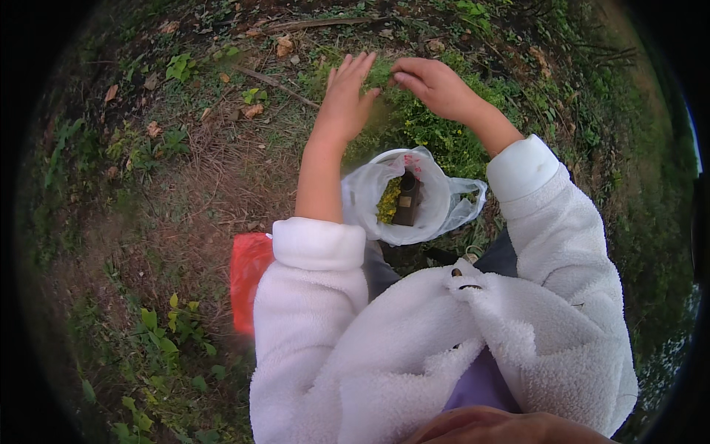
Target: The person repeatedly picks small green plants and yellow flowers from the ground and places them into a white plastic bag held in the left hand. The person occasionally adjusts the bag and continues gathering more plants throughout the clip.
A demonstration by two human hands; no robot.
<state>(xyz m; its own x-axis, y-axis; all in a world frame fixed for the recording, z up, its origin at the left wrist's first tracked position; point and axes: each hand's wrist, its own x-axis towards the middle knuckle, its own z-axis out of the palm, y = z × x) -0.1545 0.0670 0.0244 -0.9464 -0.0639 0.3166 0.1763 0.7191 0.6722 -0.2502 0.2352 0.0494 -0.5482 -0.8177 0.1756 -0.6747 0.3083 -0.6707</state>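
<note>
Over a low bushy plant with feathery green leaves and small yellow flowers (438, 133), my left hand (349, 100) is stretched out with its fingers apart. My right hand (435, 86) faces it across the same plant, fingers curled and thumb close to the fingertips. Whether a stem is pinched there is too small to tell. Nearer to me stands a white bucket (388, 155) lined with a translucent plastic bag (468, 200), whose handle hangs over the right side. Inside it lie a heap of picked yellow flowers (389, 200) and a dark box-shaped object (407, 202) with a round recess.
A red plastic bag (249, 277) lies on the ground beside my left sleeve. Dry grass (222, 172), fallen leaves and a thin stick (277, 84) are to the left. A longer piece of wood (321, 24) lies at the far side. Leafy weeds (166, 333) grow at lower left.
</note>
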